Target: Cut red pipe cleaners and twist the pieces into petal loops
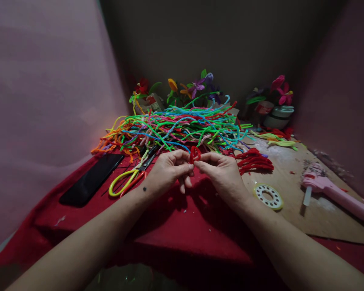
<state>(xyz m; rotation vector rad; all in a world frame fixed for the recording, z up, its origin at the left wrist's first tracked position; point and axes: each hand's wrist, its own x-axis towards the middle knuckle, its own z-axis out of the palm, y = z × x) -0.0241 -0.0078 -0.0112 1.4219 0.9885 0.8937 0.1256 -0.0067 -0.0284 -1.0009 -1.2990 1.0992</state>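
Note:
A small looped red pipe cleaner (195,154) is held up between both hands, above the red cloth. My left hand (174,167) pinches it from the left with thumb and forefinger, the other fingers loosely curled below. From the right, my right hand (220,167) grips the same piece between thumb and forefinger. Yellow-and-orange-handled scissors (124,182) lie just left of my left hand. A bundle of red pipe cleaners (255,161) rests on the cardboard beside my right hand.
Behind the hands lies a big heap of multicoloured pipe cleaners (182,127). A black phone (92,180) is at left. On the cardboard (327,224) at right are a tape roll (276,202) and a pink glue gun (333,188). Pipe-cleaner flowers (197,86) stand at the back.

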